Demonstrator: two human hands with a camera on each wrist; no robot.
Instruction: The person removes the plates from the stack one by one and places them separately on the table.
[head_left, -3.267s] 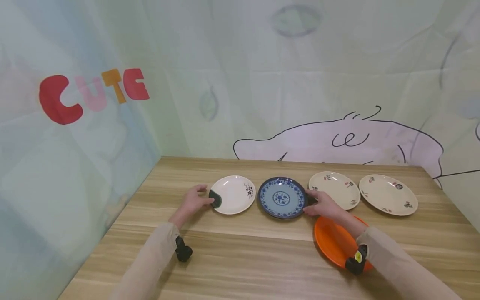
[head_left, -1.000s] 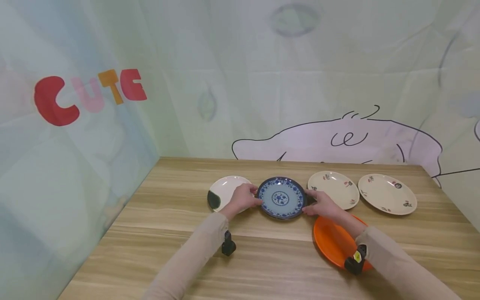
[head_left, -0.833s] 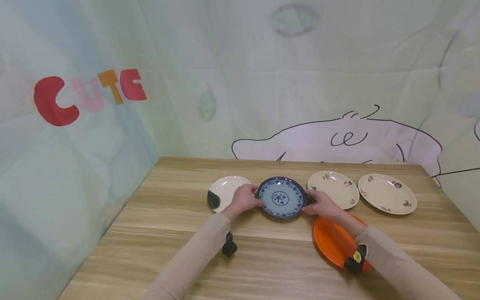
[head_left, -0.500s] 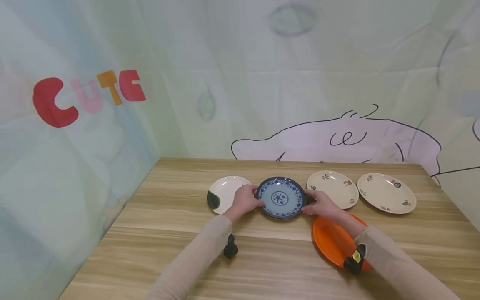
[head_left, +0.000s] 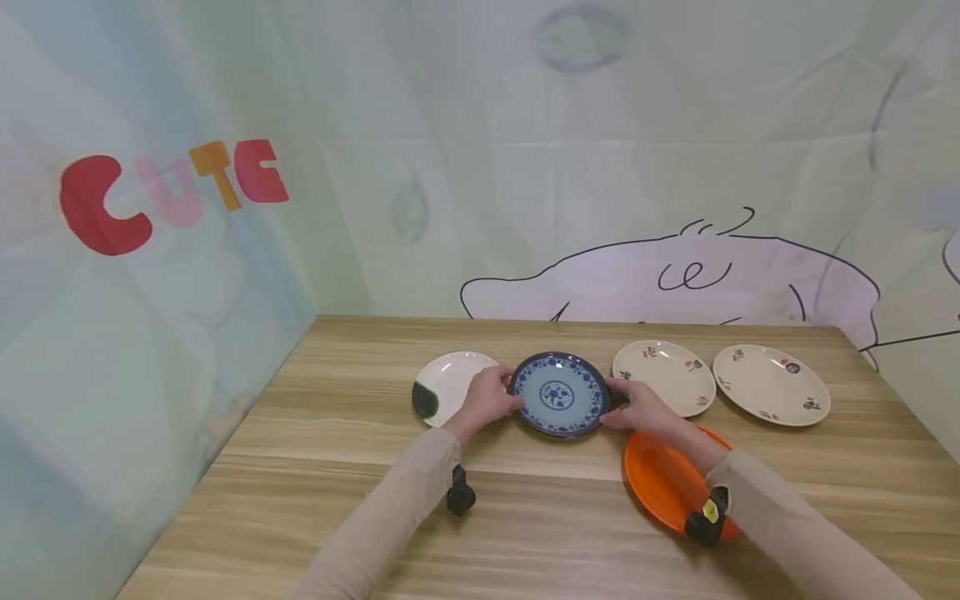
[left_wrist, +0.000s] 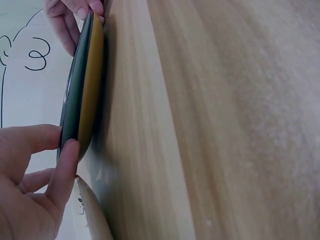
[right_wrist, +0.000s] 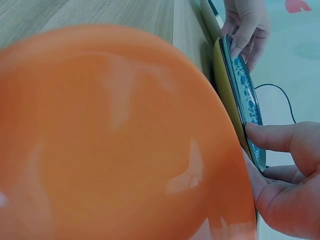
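Between my two hands lies a blue plate (head_left: 557,396) with a dark blue floral rim. Beneath it sits a yellow plate or dish (left_wrist: 92,80), seen edge-on in the wrist views. My left hand (head_left: 489,398) pinches the blue plate's left rim with thumb and fingers. On the opposite rim, my right hand (head_left: 643,408) holds with the thumb near the edge and fingers behind. Whether the stack is off the table cannot be told. A white plate (head_left: 453,375) with a dark green patch lies partly behind my left hand. Below my right wrist lies an orange plate (head_left: 663,479), partly covered.
Two cream plates with small motifs lie to the right: a round one (head_left: 663,379) and an oval one (head_left: 772,387). All stand on a wood-grain table (head_left: 540,533). A printed curtain (head_left: 420,167) hangs behind the back edge and along the left.
My left hand has moved right from the white plate's left edge to the blue plate's left rim. My right hand has stayed at the blue plate's right rim. The plates lie nearly as before.
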